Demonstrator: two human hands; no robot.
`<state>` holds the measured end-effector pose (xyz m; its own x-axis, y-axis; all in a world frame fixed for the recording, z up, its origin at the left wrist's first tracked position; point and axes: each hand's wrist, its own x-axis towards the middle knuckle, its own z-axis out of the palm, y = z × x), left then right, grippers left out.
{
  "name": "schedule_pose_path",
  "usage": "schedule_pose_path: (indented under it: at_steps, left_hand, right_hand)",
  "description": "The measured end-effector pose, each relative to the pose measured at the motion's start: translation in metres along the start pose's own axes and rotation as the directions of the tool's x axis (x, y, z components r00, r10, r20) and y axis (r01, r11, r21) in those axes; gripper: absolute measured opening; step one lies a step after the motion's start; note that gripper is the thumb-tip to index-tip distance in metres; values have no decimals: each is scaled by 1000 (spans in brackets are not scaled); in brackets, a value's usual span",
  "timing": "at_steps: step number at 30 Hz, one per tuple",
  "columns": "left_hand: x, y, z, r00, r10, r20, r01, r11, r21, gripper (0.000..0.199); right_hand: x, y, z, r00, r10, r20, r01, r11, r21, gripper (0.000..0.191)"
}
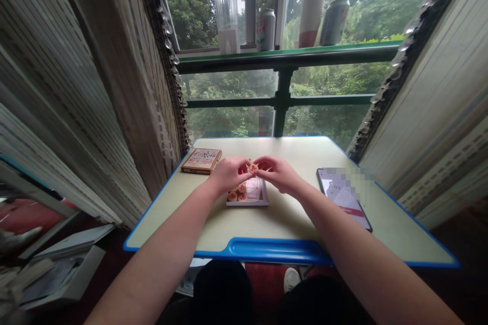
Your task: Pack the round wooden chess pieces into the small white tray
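Between the fingertips of both hands is a round xiangqi piece (253, 168) with a red character on its face. My left hand (233, 171) pinches it from the left, and my right hand (277, 172) grips its right side with thumb and fingers. Just below lies an open white box tray (249, 204). Several more xiangqi pieces (242, 196) with red characters sit in its left part, and a red-lined grid shows in its right part. My hands hide the tray's far side.
A patterned box lid (202, 160) lies at the table's back left. On the right rests a smartphone (343, 198). The pale table (290, 228) has a blue edge. Drink cans (266, 30) and stacked cups (314, 5) stand on the window ledge, with curtains (427, 91) on both sides.
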<state>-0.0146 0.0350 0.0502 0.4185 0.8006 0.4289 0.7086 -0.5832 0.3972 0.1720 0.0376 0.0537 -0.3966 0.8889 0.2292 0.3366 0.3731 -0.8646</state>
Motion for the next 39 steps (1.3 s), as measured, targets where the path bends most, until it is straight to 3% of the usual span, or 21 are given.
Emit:
schedule_pose_path:
  at_steps: [3,5,8,12,17,24,33,39]
  left_hand:
    - [-1,-1,-9,996,5,91,-5,1000,-5,31]
    - [-1,-3,-16,995,-35,93,33,999,24,38]
    - [-2,-7,-23,992,-104,75,98,992,77,37]
    - [-4,-6,-28,977,-135,163,132,991,28,32]
    - [-8,-10,-34,939,-179,295,195,980,-27,36]
    - [-8,-23,-32,947,-247,207,221,965,141,31]
    - [-8,-16,-40,910,-273,312,249,961,116,29]
    - [-9,-13,-37,931,-238,275,208,969,133,27]
  right_hand:
    - [-1,0,2,1000,-1,15,1,1000,5,24]
    - [-4,-3,2,999,11,42,-10,999,-33,23]
    - [-9,-10,3,983,28,183,-3,991,-134,21]
    - [-15,-18,13,944,-24,331,120,954,-276,14]
    - [-16,-13,22,946,-24,324,151,915,-374,10]
    - [-13,-4,25,942,-51,331,196,887,-419,8]
    - [-13,-7,27,949,-42,312,198,849,-489,14]
    - [-14,-8,31,951,-28,307,189,839,-511,13]
